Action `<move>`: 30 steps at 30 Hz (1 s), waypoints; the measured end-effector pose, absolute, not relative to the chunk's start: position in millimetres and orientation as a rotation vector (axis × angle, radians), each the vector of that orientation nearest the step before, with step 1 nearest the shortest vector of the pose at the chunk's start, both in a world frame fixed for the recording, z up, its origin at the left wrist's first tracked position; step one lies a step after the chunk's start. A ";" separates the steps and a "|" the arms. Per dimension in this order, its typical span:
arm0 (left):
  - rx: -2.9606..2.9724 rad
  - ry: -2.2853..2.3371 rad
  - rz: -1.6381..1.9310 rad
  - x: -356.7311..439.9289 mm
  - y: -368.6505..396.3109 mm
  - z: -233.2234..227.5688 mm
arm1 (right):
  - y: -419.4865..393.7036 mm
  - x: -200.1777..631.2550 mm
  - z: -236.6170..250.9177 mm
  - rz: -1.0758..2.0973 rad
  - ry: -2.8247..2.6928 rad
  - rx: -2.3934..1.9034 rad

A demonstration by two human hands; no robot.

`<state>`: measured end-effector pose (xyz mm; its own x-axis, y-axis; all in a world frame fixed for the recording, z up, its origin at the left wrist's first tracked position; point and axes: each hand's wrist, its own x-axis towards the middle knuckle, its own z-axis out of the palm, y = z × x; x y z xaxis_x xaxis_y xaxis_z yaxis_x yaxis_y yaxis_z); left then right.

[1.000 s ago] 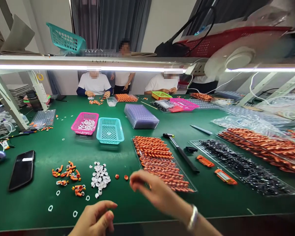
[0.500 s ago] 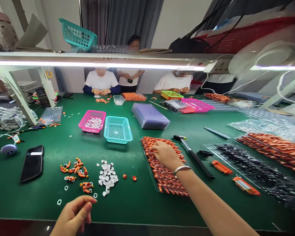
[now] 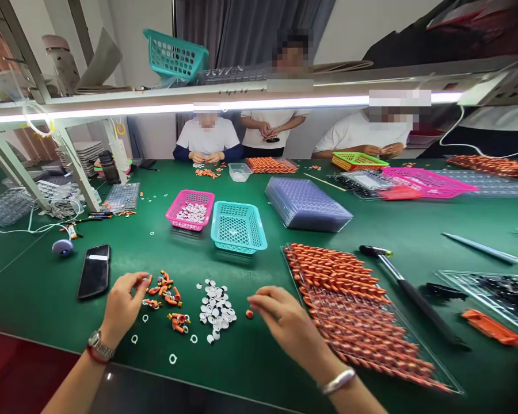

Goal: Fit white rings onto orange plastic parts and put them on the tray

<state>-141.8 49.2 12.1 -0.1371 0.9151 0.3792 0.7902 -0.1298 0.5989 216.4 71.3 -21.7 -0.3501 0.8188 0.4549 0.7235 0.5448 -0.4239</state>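
My left hand (image 3: 125, 302) is closed in a pinch at the left edge of a loose group of small orange parts with yellow and black ends (image 3: 172, 294). An orange part (image 3: 149, 278) shows at its fingertips. My right hand (image 3: 285, 322) hovers just right of a heap of small white discs (image 3: 218, 310), its thumb and finger brought together. What they hold is too small to make out. Just below those fingertips lies a round orange cap (image 3: 249, 314). To the right, a clear tray packed with orange pieces (image 3: 345, 305) lies beside my right hand.
Pink (image 3: 190, 210) and turquoise (image 3: 239, 226) baskets stand behind the heap, beside stacked clear trays (image 3: 306, 204). A phone (image 3: 94, 272) lies left, a black-handled hammer (image 3: 414, 296) right. Loose white rings (image 3: 172, 359) lie in front. Several people are across the table, under a lit shelf (image 3: 224, 106).
My right hand has left the orange-filled tray and come left beside the white discs. My left hand has moved forward to the orange parts. The view has shifted right.
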 end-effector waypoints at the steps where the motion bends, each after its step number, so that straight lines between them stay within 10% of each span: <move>1: 1.940 2.001 1.155 -148.6 56.4 9.0 | 65.5 208.7 -28.7 0.205 -2.137 -1.230; 30: 2.216 1.896 0.978 -161.6 59.3 -11.2 | 9.8 64.6 -46.8 0.237 -2.109 -0.979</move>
